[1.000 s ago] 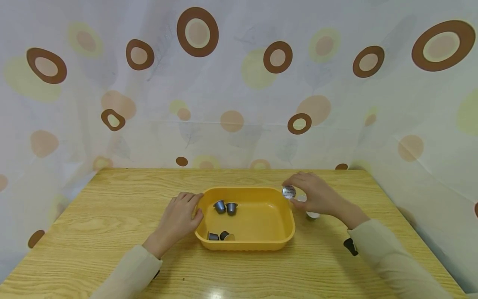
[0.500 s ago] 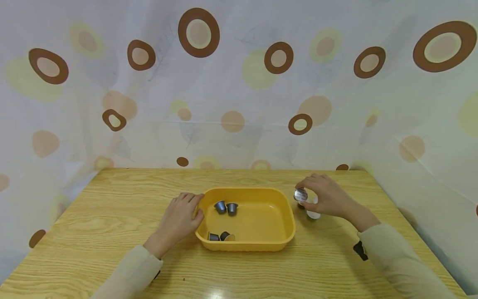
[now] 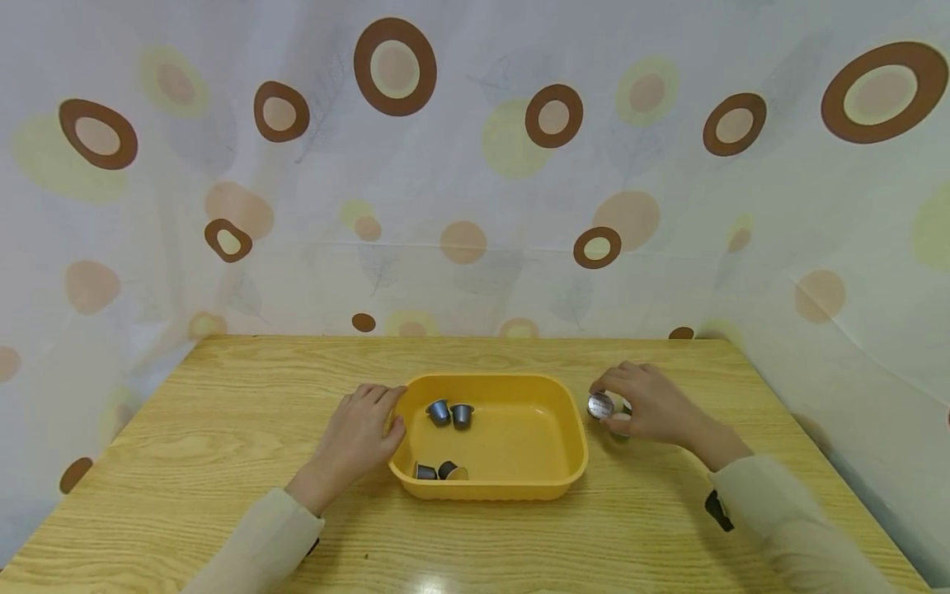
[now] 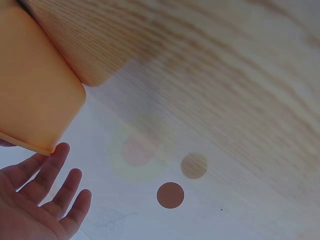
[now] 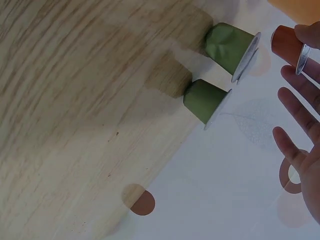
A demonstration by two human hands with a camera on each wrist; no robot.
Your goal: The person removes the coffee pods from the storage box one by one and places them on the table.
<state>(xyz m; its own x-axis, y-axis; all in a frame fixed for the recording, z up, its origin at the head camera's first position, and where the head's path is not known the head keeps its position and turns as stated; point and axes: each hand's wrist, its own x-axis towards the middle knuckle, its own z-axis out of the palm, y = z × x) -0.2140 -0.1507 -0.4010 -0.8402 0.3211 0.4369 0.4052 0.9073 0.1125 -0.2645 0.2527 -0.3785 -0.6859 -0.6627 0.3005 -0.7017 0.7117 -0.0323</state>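
My right hand [image 3: 644,404] pinches a coffee capsule [image 3: 599,405] between thumb and fingers, low over the table just right of the yellow tub [image 3: 487,490]. In the right wrist view this coffee capsule [image 5: 286,44] is brownish orange with a silver lid. Two green coffee capsules [image 5: 204,101] are beside it; in the head view the hand mostly covers them. My left hand [image 3: 361,429] rests at the tub's left rim, and its fingers [image 4: 61,152] touch the edge, loosely spread. Inside the tub lie two blue-grey capsules [image 3: 461,416] at the back left and two dark capsules [image 3: 425,471] at the front left.
The tub stands mid-table on a light wood tabletop [image 3: 245,412]. A white patterned cloth [image 3: 475,165] hangs behind the table and along both sides.
My right hand has moved away from the tub's right rim, rightward and then down toward the table, with the capsule in its fingers. My left hand has stayed at the rim.
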